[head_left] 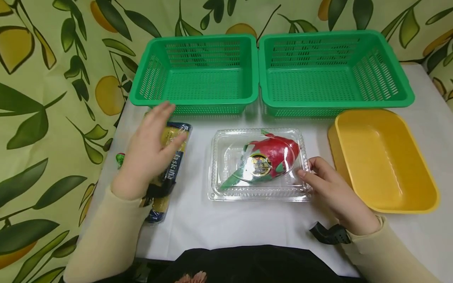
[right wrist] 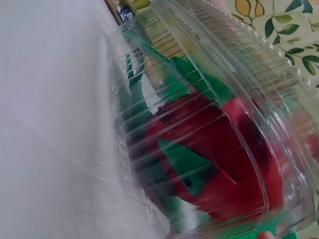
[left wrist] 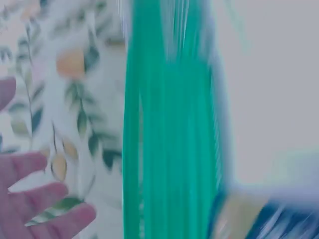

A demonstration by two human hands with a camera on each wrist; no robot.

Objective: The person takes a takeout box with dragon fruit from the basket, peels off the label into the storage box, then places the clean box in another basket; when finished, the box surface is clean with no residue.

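A clear plastic clamshell box lies on the white-covered table with a red and green dragon fruit inside. My right hand pinches the box's right edge between thumb and fingers. In the right wrist view the ribbed side of the box fills much of the picture. Above a long blue and yellow plastic-wrapped packet hovers my left hand, fingers extended and holding nothing; it hides part of the packet. The left wrist view shows its spread fingers, with blur around them.
Two green baskets stand side by side at the back. To the right is a yellow bin. A small green and red item sits left of the packet. Leaf-patterned cloth hangs behind and at the left.
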